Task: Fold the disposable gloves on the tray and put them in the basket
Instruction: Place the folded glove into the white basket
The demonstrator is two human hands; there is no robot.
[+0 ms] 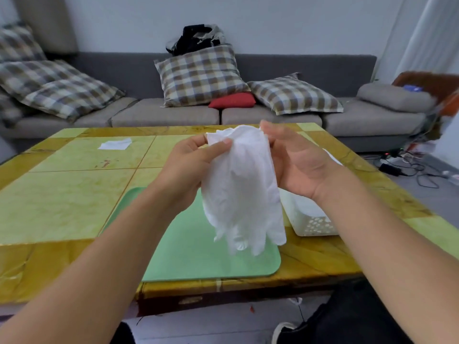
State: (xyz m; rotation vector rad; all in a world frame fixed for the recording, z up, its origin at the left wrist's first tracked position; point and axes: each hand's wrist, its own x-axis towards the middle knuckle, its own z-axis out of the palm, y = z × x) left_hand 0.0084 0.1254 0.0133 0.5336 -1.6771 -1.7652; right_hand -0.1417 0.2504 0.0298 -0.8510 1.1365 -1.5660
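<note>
A translucent glove (242, 184) is held up by its cuff — pinched by the left hand (196, 157) and the right hand (295, 160) — hiding part of the green tray (188, 254) and white basket (313, 219) on the bench (62, 194).
</note>
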